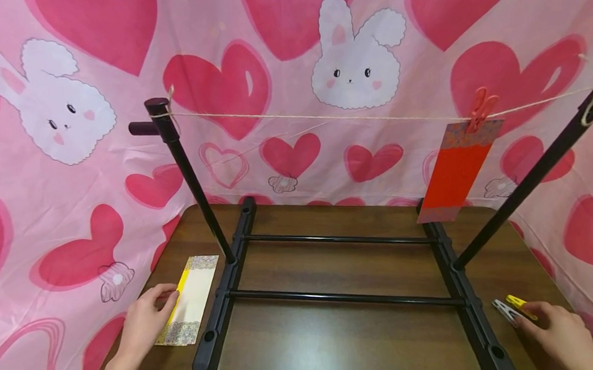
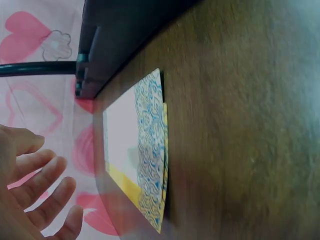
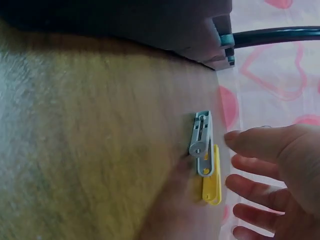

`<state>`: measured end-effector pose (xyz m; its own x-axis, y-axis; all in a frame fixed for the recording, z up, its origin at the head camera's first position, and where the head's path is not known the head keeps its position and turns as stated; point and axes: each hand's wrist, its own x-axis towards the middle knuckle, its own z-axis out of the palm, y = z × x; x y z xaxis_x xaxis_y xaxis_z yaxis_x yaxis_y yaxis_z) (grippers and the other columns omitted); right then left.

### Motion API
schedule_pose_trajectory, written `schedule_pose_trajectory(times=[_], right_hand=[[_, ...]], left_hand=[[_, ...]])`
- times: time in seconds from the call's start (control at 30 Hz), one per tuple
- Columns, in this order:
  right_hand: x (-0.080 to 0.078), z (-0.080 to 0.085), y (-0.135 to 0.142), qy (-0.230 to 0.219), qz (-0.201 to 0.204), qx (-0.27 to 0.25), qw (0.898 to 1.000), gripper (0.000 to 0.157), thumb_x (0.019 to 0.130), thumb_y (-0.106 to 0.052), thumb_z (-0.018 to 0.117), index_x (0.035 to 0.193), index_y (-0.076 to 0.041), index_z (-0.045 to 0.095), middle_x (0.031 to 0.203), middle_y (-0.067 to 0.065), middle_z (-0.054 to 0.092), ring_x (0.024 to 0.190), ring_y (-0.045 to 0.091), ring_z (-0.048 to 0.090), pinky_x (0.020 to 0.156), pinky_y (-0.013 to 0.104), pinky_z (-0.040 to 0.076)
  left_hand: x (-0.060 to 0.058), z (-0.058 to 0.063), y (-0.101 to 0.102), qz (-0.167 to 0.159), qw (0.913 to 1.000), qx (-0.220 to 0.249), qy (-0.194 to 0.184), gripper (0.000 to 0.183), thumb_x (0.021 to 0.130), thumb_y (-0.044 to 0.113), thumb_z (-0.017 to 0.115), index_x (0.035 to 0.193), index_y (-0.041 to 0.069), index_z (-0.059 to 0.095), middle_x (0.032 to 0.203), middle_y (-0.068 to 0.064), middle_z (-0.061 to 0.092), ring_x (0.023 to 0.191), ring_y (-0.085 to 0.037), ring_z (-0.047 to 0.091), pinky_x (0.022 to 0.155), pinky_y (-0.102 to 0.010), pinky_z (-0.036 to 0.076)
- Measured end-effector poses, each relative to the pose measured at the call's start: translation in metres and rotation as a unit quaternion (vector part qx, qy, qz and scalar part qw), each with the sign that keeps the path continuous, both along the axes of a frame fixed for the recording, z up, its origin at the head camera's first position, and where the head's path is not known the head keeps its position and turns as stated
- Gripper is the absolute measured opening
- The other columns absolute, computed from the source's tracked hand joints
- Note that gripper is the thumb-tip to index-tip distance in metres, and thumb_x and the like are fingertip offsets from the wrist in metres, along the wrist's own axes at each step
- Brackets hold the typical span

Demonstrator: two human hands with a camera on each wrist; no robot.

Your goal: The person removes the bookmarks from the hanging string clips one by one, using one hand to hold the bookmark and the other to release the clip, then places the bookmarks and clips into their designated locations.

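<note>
Pink cloth (image 1: 286,16) hung behind brown table (image 1: 337,346); black rack (image 1: 348,297) stood thereon. Left hand (image 1: 144,319): loose, grasping nothing, left of rack. Right hand (image 1: 562,330): likewise, right of rack. Pale papers (image 1: 193,299): left of rack. Grey clip (image 3: 201,135), yellow clip (image 3: 213,187): right of rack.

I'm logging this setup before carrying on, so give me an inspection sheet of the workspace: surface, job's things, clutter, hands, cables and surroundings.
Surface: brown wood-grain table, with a light reflection near the front.
Job's things: white card lies over yellow card, left of the black rack; grey clip and yellow clip lie right of it; red card hangs by red clip from string across the rack.
Clutter: nothing seen.
Hands: left hand at the cards' left edge; right hand beside the two loose clips; contact uncertain for both.
Cables: nothing seen.
Surroundings: patterned pink cloth behind and at both sides.
</note>
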<state>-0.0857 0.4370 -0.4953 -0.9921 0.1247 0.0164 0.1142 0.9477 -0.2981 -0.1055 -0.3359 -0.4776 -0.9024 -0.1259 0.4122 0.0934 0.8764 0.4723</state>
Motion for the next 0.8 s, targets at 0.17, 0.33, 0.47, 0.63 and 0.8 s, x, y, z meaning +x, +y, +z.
schedule_pose_trajectory(times=[0.17, 0.33, 0.47, 0.63, 0.8], right_hand=[[0.000, 0.007, -0.009, 0.045, -0.012, -0.021, 0.999, 0.044, 0.084, -0.031, 0.068, 0.102, 0.009, 0.060, 0.092, 0.031, 0.060, 0.082, 0.047, 0.056, 0.063, 0.054, 0.043], [0.000, 0.015, -0.020, 0.089, -0.009, -0.032, 0.995, 0.036, 0.087, -0.026, 0.065, 0.103, 0.006, 0.060, 0.097, 0.032, 0.059, 0.085, 0.047, 0.054, 0.065, 0.054, 0.042], [0.000, 0.022, -0.029, 0.126, -0.006, -0.043, 0.991, 0.031, 0.087, -0.026, 0.065, 0.102, 0.002, 0.062, 0.097, 0.028, 0.061, 0.081, 0.018, 0.057, 0.059, 0.029, 0.044], [0.000, 0.034, -0.042, 0.197, 0.021, -0.061, 0.978, 0.022, 0.084, -0.019, 0.069, 0.100, -0.004, 0.064, 0.095, 0.019, 0.063, 0.077, -0.023, 0.032, 0.053, 0.011, 0.034], [0.000, 0.046, -0.051, 0.217, 0.028, -0.064, 0.974, 0.023, 0.083, -0.017, 0.070, 0.101, -0.003, 0.063, 0.094, 0.019, 0.062, 0.076, -0.024, 0.030, 0.053, 0.008, 0.035]], left_hand=[[0.000, 0.003, 0.008, -0.005, 0.9997, 0.000, 0.024, 0.014, 0.082, 0.018, 0.072, 0.096, 0.014, 0.070, 0.089, -0.001, 0.069, 0.075, -0.012, 0.063, 0.061, -0.015, 0.045], [0.001, 0.008, 0.018, -0.004, 0.9992, 0.004, 0.040, 0.012, 0.083, 0.017, 0.071, 0.094, 0.015, 0.071, 0.087, 0.001, 0.068, 0.072, -0.010, 0.061, 0.062, -0.013, 0.042], [0.001, 0.010, 0.027, -0.014, 0.9982, -0.001, 0.057, 0.011, 0.081, 0.014, 0.071, 0.092, 0.015, 0.071, 0.082, 0.004, 0.068, 0.071, -0.012, 0.060, 0.062, -0.015, 0.041], [0.001, 0.014, 0.036, -0.027, 0.9971, -0.002, 0.071, 0.014, 0.079, 0.012, 0.073, 0.092, 0.016, 0.072, 0.079, 0.007, 0.065, 0.073, -0.010, 0.059, 0.065, -0.017, 0.042], [0.001, 0.020, 0.046, -0.034, 0.9974, 0.003, 0.063, 0.015, 0.080, 0.014, 0.073, 0.094, 0.018, 0.072, 0.080, 0.008, 0.064, 0.075, -0.008, 0.058, 0.064, -0.027, 0.047]])
